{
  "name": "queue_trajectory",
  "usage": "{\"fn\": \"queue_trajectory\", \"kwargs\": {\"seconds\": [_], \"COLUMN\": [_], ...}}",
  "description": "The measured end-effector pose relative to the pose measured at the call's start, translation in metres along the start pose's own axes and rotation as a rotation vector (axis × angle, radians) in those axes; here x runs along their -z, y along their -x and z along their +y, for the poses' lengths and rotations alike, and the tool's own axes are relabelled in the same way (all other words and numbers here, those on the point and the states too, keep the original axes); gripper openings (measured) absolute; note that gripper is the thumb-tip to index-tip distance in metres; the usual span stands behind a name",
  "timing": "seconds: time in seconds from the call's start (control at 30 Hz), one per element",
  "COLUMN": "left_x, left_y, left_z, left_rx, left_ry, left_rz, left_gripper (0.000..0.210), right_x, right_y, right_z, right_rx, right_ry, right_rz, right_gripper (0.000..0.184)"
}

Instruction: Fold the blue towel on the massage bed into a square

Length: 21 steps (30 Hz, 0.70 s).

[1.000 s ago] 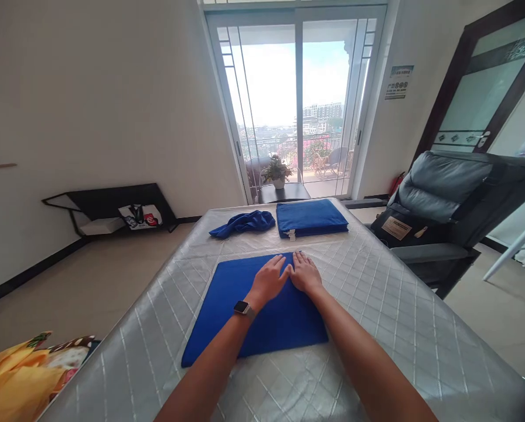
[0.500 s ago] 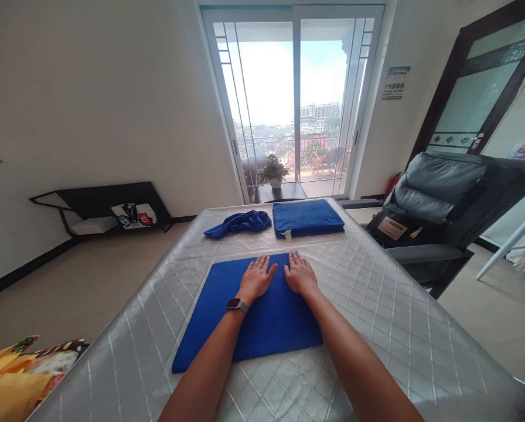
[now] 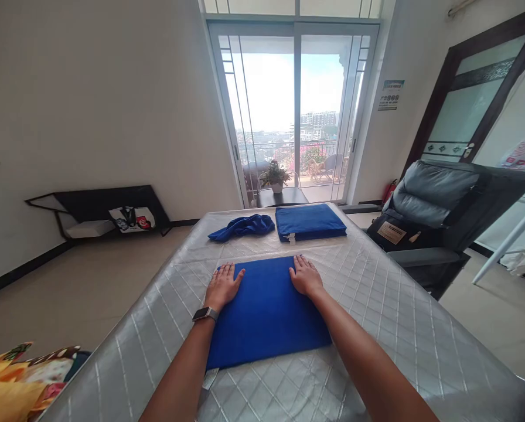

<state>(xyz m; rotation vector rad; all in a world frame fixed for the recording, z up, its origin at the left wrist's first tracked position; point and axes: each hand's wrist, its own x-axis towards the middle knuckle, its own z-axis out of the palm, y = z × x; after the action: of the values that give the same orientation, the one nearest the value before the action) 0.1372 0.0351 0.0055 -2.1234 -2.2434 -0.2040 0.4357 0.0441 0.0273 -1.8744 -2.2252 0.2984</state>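
Observation:
A folded blue towel (image 3: 266, 316) lies flat in front of me on a silvery quilted mattress (image 3: 377, 287). My left hand (image 3: 224, 285) rests flat on its far left corner, fingers stretched forward, with a watch on the wrist. At the far right corner, my right hand (image 3: 305, 275) also lies flat with its fingers extended. A small pale tag (image 3: 210, 378) sticks out by the near left corner. Beyond the hands, a stack of folded blue towels (image 3: 310, 221) sits beside a crumpled blue cloth (image 3: 242, 227).
A dark recliner (image 3: 438, 205) with a black bag on it stands to the right. Past the mattress are a potted plant (image 3: 275, 174) and sliding glass doors. Colourful fabric (image 3: 20, 381) is heaped at lower left, and a black rack (image 3: 108, 205) stands along the left wall.
My left hand has moved left, from the towel's middle to its left corner. The towel's left edge now lies further right, and the tag has come into view. The view has tilted up slightly.

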Motion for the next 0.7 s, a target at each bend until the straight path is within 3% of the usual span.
{"fn": "queue_trajectory", "kwargs": {"seconds": [0.43,0.7], "left_x": [-0.003,-0.001], "left_y": [0.005,0.004], "left_z": [0.003,0.003], "left_rx": [-0.023,-0.017], "left_ry": [-0.054,-0.038], "left_rz": [0.098,0.091], "left_gripper": [0.075,0.081], "right_x": [0.006,0.017], "right_y": [0.004,0.025], "right_z": [-0.004,-0.017], "right_rx": [0.007,0.063], "right_ry": [0.047,0.063], "right_rz": [-0.027,0.039], "right_gripper": [0.067,0.063]}}
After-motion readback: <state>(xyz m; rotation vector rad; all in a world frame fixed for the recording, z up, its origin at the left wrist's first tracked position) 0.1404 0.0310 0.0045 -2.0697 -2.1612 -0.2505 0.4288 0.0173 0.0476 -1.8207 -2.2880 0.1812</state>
